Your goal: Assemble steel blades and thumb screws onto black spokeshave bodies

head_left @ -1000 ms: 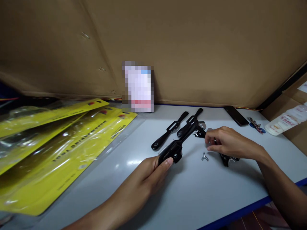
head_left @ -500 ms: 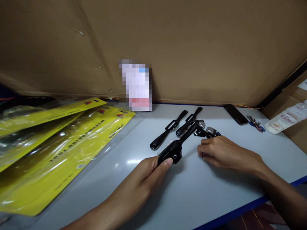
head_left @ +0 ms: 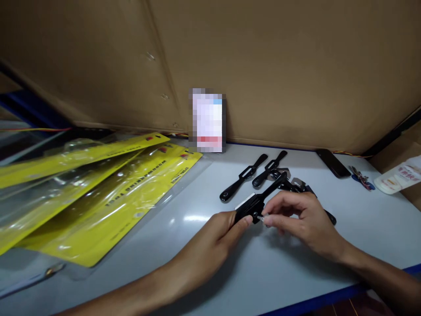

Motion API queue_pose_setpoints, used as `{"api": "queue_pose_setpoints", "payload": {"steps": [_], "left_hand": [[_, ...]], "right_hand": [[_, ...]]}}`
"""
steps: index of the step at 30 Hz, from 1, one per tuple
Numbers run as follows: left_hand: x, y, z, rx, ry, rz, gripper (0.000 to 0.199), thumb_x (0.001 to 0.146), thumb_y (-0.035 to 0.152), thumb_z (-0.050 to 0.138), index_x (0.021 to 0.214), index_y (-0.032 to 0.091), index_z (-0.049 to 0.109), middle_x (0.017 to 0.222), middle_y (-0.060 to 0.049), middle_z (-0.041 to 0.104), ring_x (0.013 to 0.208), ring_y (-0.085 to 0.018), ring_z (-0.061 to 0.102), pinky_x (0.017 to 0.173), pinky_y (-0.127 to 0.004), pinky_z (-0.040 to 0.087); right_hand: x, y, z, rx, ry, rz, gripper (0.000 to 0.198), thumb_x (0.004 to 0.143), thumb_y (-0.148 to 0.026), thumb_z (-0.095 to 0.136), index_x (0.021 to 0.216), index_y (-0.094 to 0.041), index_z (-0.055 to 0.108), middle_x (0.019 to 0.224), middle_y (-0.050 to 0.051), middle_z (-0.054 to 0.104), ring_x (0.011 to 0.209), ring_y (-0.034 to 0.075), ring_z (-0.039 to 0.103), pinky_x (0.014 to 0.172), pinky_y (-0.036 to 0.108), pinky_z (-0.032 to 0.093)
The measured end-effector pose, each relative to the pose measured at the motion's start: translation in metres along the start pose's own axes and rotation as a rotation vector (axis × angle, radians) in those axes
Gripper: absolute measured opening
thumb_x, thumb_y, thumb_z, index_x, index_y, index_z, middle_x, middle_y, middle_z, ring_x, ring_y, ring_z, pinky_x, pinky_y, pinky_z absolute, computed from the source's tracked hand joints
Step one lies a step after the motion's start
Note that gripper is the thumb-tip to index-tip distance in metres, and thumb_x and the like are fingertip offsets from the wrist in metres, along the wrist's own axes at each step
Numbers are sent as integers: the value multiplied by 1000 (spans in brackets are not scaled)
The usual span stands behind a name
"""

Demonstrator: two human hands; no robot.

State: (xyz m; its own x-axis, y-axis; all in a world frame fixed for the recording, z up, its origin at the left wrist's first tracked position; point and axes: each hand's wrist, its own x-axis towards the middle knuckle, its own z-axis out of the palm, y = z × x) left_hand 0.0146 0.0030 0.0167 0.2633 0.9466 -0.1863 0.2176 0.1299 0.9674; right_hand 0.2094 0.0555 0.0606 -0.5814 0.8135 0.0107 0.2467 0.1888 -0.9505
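Our right hand (head_left: 302,219) has moved left since the earlier frame, away from the loose black parts (head_left: 297,185), to the black tool (head_left: 252,204) that our left hand (head_left: 225,232) holds. That tool is tilted above the middle of the table (head_left: 197,267), its free end pointing far and right; a pale strip (head_left: 245,201) shows along its left side. Our left fingers wrap its near end, thumb pressed close by a round hole. Our right thumb and index finger pinch a small metal screw (head_left: 260,218), its tip at or just beside that hole; we cannot tell whether it has entered. The other right fingers curl, partly hidden.

We judge that the screw could drop, being so lightly pinched, or sit crooked if our left wrist turns the tool.

Beyond lie two more black tools (head_left: 240,182) (head_left: 262,176); to the far right, a phone (head_left: 333,163) and a bottle (head_left: 397,176). Yellow packaging (head_left: 141,193) covers the left.
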Motion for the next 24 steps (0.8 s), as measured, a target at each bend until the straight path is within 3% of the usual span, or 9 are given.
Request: {"api": "queue_pose_setpoints", "payload": {"steps": [12,17,21,24], "left_hand": [[0,1,2,-2,15,-1,38,92,49,46,64,24,40,55,7,30,57,-12,28,51,-26,23],[1,0,2,11,11,7,38,91,49,46,64,24,38,56,7,28,58,-12,27,52,-25,24],[1,1,2,-2,-8,-15,38,91,52,45,67,23,42,59,8,28,57,-11,25,51,-25,23],[0,1,0,-60,-75,-41,38,91,55,49,74,21,48,60,10,28,54,-9,22,48,-25,20]], "right_hand": [[1,13,10,-120,82,-76,11,83,-28,70,78,-18,70,65,-2,63,58,11,53,53,24,40],[-1,17,15,-248,147,-171,11,87,-27,67,81,-19,70,67,-1,66,60,12,58,54,25,42],[-3,20,19,-352,169,-326,14,92,-25,61,81,-19,68,69,0,68,58,11,56,57,26,45],[-2,23,21,-347,181,-333,15,93,-25,60,81,-19,66,68,0,66,57,12,55,56,26,44]]}}
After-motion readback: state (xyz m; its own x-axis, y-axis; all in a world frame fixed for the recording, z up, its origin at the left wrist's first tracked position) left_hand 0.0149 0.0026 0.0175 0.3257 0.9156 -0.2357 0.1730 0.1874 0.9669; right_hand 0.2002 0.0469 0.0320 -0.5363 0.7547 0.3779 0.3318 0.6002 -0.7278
